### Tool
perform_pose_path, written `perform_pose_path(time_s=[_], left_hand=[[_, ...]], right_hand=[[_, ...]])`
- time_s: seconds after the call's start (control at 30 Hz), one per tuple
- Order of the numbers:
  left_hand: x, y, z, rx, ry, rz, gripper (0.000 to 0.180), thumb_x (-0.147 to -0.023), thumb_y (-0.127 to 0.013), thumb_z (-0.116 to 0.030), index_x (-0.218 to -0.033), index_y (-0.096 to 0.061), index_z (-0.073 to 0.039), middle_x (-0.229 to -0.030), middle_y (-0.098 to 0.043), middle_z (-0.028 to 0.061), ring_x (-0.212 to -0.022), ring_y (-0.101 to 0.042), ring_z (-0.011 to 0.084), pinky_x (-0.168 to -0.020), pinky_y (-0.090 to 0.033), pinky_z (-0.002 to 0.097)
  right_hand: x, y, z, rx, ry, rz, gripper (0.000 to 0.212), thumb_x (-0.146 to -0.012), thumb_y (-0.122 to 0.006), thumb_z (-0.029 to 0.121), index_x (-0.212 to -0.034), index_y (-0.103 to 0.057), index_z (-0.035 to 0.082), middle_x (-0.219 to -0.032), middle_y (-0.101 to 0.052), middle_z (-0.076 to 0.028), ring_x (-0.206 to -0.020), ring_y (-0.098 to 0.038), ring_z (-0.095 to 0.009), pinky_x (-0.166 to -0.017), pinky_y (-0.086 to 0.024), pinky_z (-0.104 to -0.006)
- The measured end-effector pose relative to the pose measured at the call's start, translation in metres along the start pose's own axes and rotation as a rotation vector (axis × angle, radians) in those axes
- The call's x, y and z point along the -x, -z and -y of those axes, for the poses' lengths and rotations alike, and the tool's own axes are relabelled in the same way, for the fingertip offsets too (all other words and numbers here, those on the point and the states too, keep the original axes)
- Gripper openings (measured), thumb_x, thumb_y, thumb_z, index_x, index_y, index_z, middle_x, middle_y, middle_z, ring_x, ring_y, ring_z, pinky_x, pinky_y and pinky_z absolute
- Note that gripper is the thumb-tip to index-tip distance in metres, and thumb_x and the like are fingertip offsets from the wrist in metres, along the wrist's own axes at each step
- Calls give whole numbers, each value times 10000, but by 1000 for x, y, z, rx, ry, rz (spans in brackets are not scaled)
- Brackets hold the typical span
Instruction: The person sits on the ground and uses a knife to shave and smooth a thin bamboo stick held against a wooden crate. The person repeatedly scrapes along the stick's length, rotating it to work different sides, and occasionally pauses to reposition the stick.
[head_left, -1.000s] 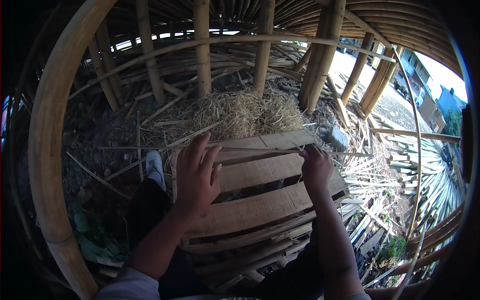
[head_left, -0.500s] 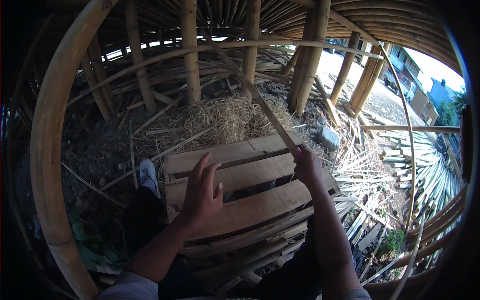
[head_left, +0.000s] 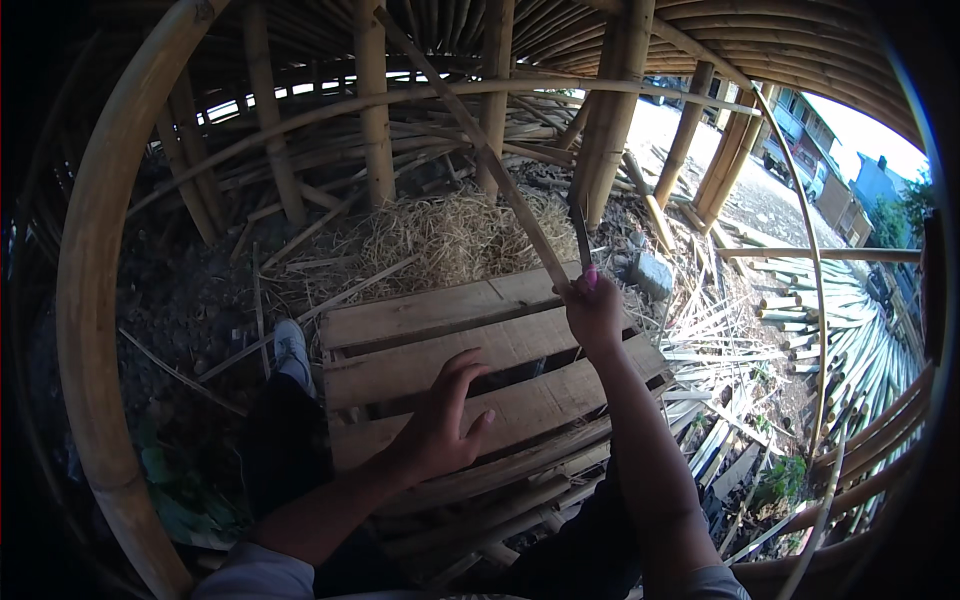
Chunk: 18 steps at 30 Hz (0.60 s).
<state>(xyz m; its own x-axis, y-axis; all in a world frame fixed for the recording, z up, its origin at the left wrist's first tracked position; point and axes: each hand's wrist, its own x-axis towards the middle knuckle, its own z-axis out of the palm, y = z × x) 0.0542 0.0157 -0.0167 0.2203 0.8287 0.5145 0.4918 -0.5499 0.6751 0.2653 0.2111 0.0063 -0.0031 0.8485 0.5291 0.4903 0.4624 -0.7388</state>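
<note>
My right hand [head_left: 594, 312] is closed above the far right part of a slatted wooden bench [head_left: 400, 322]. A long flat bamboo strip [head_left: 513, 195] runs from that hand up and away to the left. In the same grip is a knife [head_left: 582, 240], its dark blade pointing away from me and a bit of pink handle showing by my thumb. Over the middle slats hovers my left hand [head_left: 440, 430], empty, fingers apart and partly curled, with the thumb toward the right. Whether it touches the wood I cannot tell.
Behind the bench lies a heap of pale shavings [head_left: 455, 240], with upright bamboo posts [head_left: 374, 130] beyond. A thick curved pole [head_left: 90, 290] stands close on my left. A grey block [head_left: 653, 275] and stacked bamboo poles [head_left: 860, 350] are to the right. My shoe [head_left: 290, 345] is left of the bench.
My right hand has drawn slightly left and toward me with the bamboo strip, and the knife blade now shows. My left hand has moved right and nearer, its fingers lower.
</note>
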Motion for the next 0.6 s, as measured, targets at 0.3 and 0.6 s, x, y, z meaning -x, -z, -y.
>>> perform_pose_path(time_s=[0.3, 0.6], left_hand=[[9, -12, -20, 32, 132, 109, 782, -935, -713, -194, -1527, -256, 35, -1566, -289, 292, -1469, -337, 420, -1207, -315, 481], [16, -24, -30, -25, 163, 272, 838, -952, -681, -204, -1537, -178, 120, -1455, -415, 367, -1305, -522, 475, -1085, -477, 423]], right_hand=[[16, -20, 29, -528, -374, -1, 439, -864, -747, 18, -659, -382, 152, -639, -522, 25, -578, -468, -52, -527, -414, -280], [31, -37, 35, -557, -626, -165, 473, -826, -804, 48, -673, -379, 186, -669, -536, 16, -535, -476, -84, -462, -370, -291]])
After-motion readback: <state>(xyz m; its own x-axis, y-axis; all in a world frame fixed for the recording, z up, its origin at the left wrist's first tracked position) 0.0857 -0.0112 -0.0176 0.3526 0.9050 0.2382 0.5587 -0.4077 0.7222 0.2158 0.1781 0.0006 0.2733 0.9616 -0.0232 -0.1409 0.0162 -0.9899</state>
